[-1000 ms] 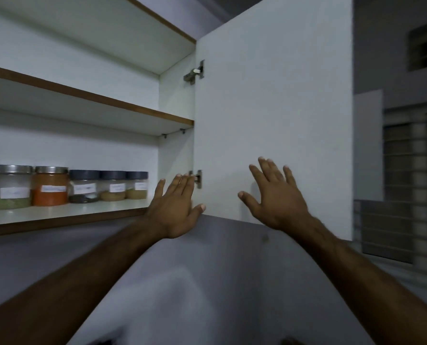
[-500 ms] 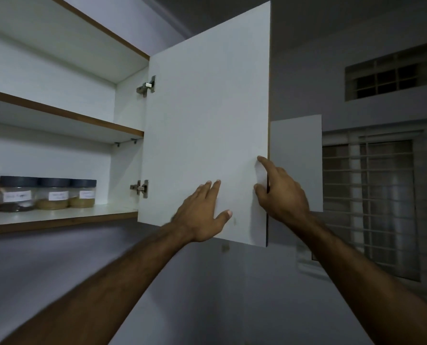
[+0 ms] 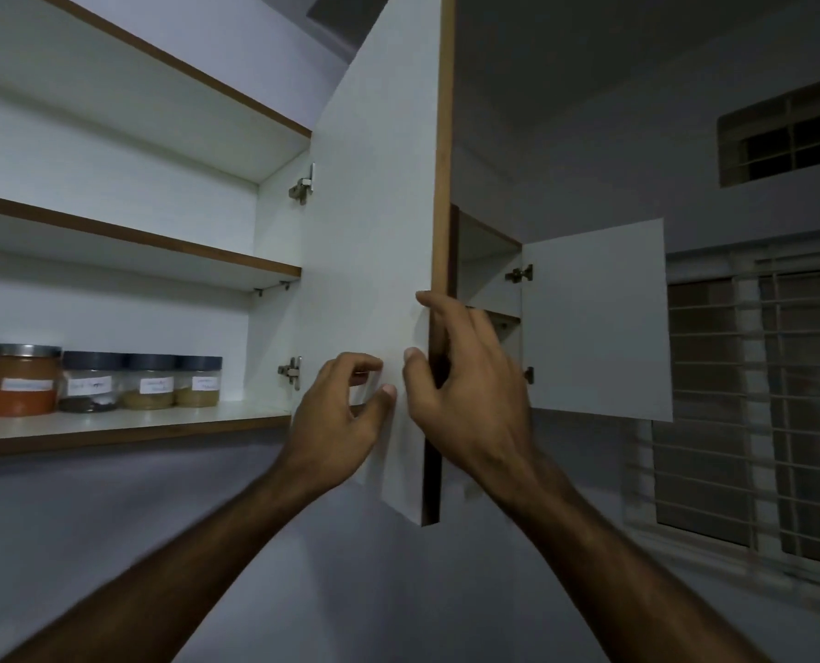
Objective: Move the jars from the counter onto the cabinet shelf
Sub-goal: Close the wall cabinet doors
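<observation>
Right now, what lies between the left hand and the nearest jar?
In the head view, between left hand and nearest jar: bare shelf and the lower hinge.

White door (image 3: 370, 260), brown edge; orange jar (image 3: 22, 382)

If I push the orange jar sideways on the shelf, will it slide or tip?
The orange jar looks squat and wide, so it probably slides. It appears nearly full, so likely heavy. Neighbouring jars stand very close, so it may bump them.
</observation>
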The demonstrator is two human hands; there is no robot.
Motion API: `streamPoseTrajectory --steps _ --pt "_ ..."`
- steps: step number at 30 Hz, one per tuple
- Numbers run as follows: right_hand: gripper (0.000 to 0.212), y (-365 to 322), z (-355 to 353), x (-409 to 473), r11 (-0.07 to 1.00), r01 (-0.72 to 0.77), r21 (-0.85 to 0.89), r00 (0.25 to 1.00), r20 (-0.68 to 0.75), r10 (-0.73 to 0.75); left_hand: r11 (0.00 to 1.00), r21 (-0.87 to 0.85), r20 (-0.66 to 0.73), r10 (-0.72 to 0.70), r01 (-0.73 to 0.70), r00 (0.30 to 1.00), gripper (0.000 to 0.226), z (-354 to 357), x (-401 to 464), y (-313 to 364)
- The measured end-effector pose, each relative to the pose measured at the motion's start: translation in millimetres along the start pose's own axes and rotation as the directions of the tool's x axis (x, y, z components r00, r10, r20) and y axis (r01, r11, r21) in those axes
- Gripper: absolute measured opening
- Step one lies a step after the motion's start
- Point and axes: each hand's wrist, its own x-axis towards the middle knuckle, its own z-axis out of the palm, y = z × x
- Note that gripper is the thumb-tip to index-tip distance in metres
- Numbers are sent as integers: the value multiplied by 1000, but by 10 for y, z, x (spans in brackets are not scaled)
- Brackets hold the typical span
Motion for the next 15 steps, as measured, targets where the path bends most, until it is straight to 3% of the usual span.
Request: streamPoseTrajectory --steps 4,8,13,15 --pt "55 -458 250 -76 968 89 236 996 9 -94 957 -213 3 -201 197 980 19 -526 -106 66" --pt "53 -798 629 -106 879 136 457 982 52 -179 903 -307 -7 -318 300 948 24 -1109 -246 99" --pt "47 -1089 1420 -169 817 182 548 947 125 -295 956 -169 -142 -263 239 954 29 -1888 -527 -75" --pt "50 -1190 1781 -208 818 185 545 938 150 -313 988 16 -234 -145 153 961 32 -2162 -643 -215"
